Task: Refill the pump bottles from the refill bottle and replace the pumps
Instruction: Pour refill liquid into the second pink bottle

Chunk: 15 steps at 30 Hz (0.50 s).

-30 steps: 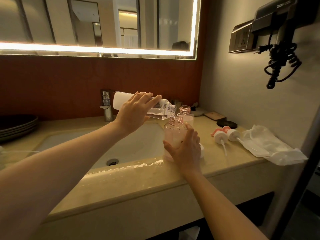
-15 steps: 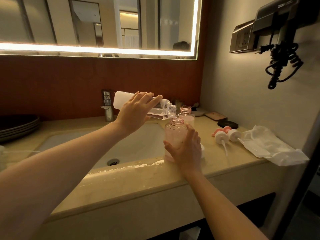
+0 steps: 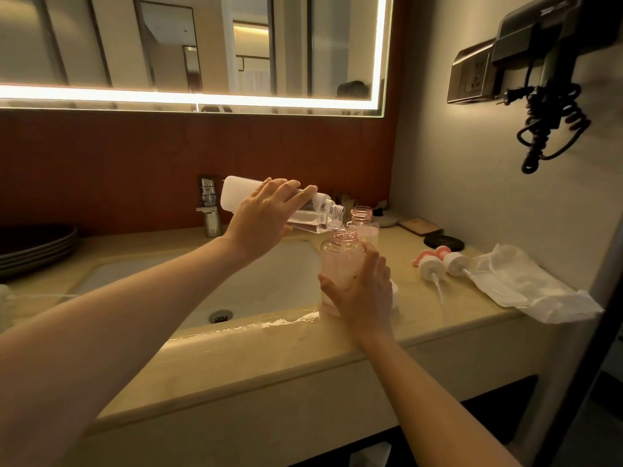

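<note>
My left hand (image 3: 261,219) grips the clear refill bottle (image 3: 232,197), tipped nearly flat with its open neck over the mouth of a pink pump bottle (image 3: 338,261). Clear liquid runs from the neck into that mouth. My right hand (image 3: 362,286) wraps the pink bottle's right side and holds it upright on the counter by the sink's right rim. A second open pink bottle (image 3: 364,224) stands just behind it. Two white and pink pumps (image 3: 438,261) lie on the counter to the right, tubes pointing toward me.
The sink basin (image 3: 168,284) and tap (image 3: 209,207) are at centre left. Dark plates (image 3: 37,246) are stacked far left. A crumpled white bag (image 3: 526,284) lies at the counter's right edge. A black lid (image 3: 443,242) and small items sit near the back corner. A coiled cord (image 3: 549,126) hangs on the right wall.
Barely anything differs; both hands keep their hold and the refill bottle stays tipped over the pink bottle.
</note>
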Each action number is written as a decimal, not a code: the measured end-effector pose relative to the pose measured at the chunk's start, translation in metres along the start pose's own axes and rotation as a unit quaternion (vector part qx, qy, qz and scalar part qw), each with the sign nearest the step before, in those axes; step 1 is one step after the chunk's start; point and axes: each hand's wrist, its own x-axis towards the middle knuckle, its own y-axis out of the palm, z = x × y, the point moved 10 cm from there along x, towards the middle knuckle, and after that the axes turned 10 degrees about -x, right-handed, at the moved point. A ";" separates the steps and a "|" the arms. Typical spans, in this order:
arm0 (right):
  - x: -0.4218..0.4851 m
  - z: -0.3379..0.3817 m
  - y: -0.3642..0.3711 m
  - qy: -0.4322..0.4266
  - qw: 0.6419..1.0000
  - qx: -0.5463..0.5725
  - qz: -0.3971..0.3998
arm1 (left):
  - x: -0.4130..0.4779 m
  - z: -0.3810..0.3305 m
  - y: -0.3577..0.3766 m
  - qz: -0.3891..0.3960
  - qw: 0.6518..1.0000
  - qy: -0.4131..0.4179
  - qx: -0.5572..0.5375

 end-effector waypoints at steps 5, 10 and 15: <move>-0.001 0.000 -0.001 0.001 1.000 0.003 0.004 | 0.000 -0.002 -0.003 -0.005 1.000 0.006 0.005; -0.001 0.001 -0.002 0.002 1.000 0.011 0.004 | 0.001 -0.003 -0.004 -0.008 1.000 0.008 0.006; -0.001 0.000 -0.001 0.006 1.000 0.012 0.008 | 0.001 -0.004 -0.004 -0.010 1.000 0.010 0.008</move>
